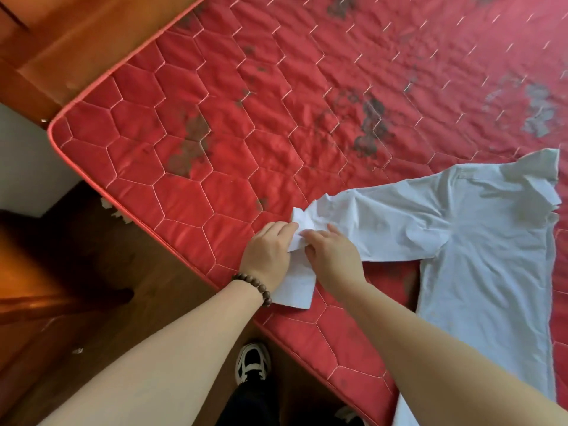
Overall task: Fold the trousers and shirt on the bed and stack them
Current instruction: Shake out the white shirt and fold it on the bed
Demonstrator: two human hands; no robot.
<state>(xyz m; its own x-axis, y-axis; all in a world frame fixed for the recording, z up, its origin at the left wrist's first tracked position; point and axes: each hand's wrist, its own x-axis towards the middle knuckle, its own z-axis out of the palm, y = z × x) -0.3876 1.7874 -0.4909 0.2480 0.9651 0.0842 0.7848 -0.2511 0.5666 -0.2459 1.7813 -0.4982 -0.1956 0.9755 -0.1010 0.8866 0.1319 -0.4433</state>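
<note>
Two bare forearms come in from the bottom edge and meet near the middle of the view. Between them, low down, one black and white shoe (252,362) stands on the wooden floor (172,305), with a dark trouser leg above it.

On the left wrist sits a bracelet (254,285) of brown beads. The left hand (267,252) is curled, palm down, and its fingers close on the crumpled end of a sleeve (365,222). The right hand (333,255) lies just beside it, also palm down, with the fingers bent and pinching the same bunch of white cloth. Both hands touch each other at the fingers. A flat white part of the sleeve hangs out under the hands toward the edge of the bed.

That sleeve belongs to a white shirt (479,256), which is spread flat on the right part of a red quilted mattress (215,142). The body of the shirt runs down to the bottom right, and its far side goes out of view. The mattress has dark worn patches, and its rounded corner is at the left. Brown wooden furniture (61,35) stands behind the corner.

No trousers for folding are seen on the bed.
</note>
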